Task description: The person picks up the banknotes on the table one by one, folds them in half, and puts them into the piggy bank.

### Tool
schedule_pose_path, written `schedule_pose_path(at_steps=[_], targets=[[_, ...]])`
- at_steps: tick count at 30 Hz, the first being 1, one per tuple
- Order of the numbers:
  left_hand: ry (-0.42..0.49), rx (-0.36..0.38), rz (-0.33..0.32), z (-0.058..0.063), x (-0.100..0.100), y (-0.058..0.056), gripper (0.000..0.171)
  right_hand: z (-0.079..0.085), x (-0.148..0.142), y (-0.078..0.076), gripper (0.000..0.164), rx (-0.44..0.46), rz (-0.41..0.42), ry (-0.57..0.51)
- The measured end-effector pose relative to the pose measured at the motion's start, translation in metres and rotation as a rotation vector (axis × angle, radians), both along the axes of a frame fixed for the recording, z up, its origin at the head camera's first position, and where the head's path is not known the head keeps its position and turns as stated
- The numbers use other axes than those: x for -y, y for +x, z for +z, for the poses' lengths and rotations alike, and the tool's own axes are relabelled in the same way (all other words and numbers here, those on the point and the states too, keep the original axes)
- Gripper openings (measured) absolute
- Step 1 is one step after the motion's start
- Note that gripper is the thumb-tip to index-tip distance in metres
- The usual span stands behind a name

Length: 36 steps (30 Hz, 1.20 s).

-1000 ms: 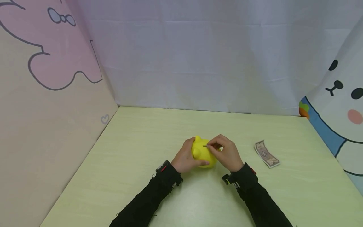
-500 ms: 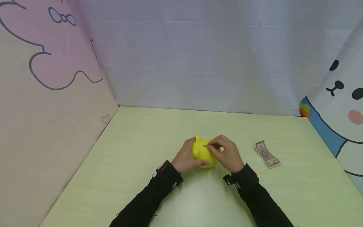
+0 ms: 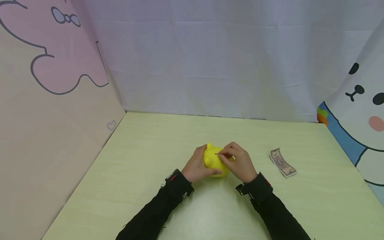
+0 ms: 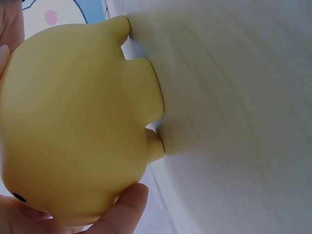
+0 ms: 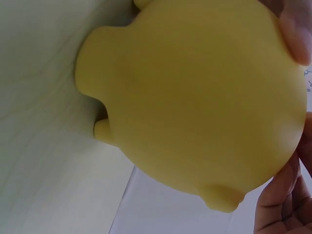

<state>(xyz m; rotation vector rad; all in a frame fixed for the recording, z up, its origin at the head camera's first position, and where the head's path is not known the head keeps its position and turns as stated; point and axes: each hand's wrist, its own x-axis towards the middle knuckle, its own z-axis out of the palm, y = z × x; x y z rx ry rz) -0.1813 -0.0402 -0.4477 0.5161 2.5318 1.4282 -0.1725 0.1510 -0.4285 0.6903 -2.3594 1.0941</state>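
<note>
A yellow piggy bank [image 3: 216, 165] stands on its short feet in the middle of the table, with a thin dark slot [image 3: 216, 154] on top. My left hand [image 3: 196, 168] grips it from the left, fingers behind and thumb across the front. In the left wrist view its rounded flank fills much of the picture, with a small black eye [image 4: 19, 197] low on the left. My right hand [image 3: 240, 163] has thumb and forefinger pinched together right at the slot, on a small thin piece almost wholly hidden by the fingertips; its kind I cannot tell.
A creased paper banknote [image 3: 283, 163] lies on the pale wooden table [image 3: 150, 143], to the right of the right hand. A white sheet [image 3: 192, 66] hangs behind the table, and printed panels stand at the left and right sides.
My right hand has shifted very slightly left along the slot. The left hand, the piggy bank and the banknote stay where they were.
</note>
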Motion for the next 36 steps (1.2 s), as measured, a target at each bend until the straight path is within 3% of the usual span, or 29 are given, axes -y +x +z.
schedule_pose_path(at_steps=[17, 36], targets=[[0.001, -0.01, -0.012, 0.001, 0.0, -0.002, 0.103, 0.001, 0.003, -0.002, 0.005, 0.002, 0.005, 0.059], [-0.002, 0.024, 0.002, 0.0, 0.0, 0.0, 0.104, 0.004, -0.007, 0.0, 0.008, 0.02, 0.04, 0.011]])
